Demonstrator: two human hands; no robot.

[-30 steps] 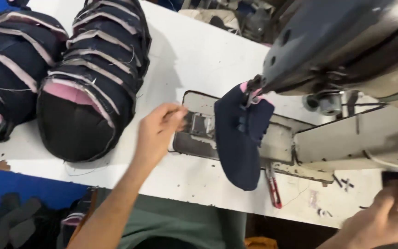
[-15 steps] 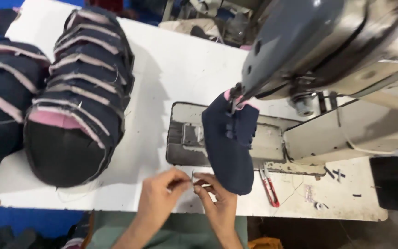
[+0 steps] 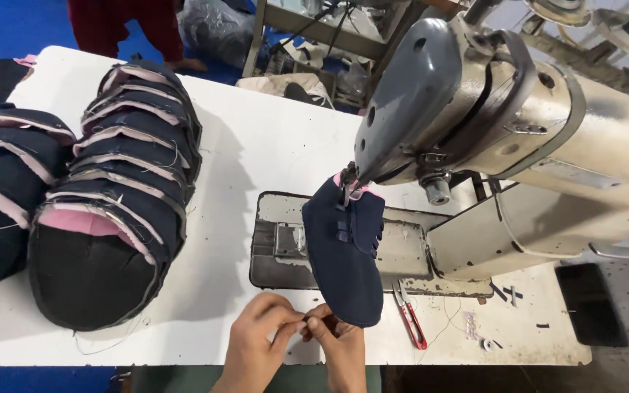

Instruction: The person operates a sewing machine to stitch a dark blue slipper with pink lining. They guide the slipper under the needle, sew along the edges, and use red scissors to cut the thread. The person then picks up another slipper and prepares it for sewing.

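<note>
My left hand (image 3: 256,342) and my right hand (image 3: 340,349) meet at the table's near edge, fingertips pinched together on something too small to make out. Just above them hangs the toe of a dark navy shoe upper (image 3: 347,251) with a pink lining, held under the needle of the grey sewing machine (image 3: 475,109). The upper drapes over the metal machine bed plate (image 3: 278,240). Neither hand touches the upper.
Stacks of nested navy and pink shoe uppers (image 3: 111,211) fill the left of the white table (image 3: 263,145). Red-handled thread snips (image 3: 409,316) lie right of the upper. Another person's red-clad legs (image 3: 129,29) stand beyond the table.
My left hand came off the machine bed and my right hand came in from the right; both now meet at the near edge. The view has shifted slightly.
</note>
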